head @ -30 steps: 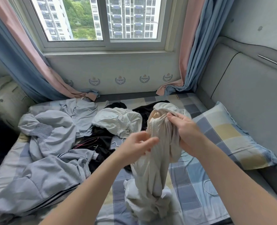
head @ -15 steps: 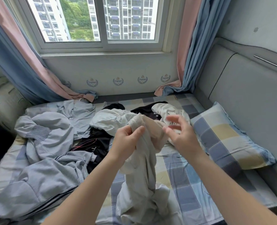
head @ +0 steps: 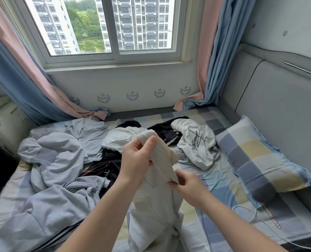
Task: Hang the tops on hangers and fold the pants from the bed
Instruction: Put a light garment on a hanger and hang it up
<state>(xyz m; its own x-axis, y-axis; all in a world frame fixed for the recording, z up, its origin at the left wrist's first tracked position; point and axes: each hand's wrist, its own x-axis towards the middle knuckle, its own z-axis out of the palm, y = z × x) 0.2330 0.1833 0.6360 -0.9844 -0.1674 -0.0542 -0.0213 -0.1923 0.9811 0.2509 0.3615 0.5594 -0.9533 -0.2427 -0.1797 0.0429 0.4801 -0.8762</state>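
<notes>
Left hand grips cream pants; right hand pinches them lower. Grey clothes crowd left; pillow edges right.

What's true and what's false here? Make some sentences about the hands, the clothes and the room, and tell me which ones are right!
1. Both hands hold the same cream garment. True.
2. The left hand grips lower down than the right hand. False: the left hand grips the upper end, and the right hand pinches lower down.
3. A white top with black writing lies next to the pillow. True.
4. The pillow is plain red. False: it is checked in blue, grey and yellow.
5. The curtains cover the window. False: they are pulled to the sides, and buildings and trees show outside.
</notes>
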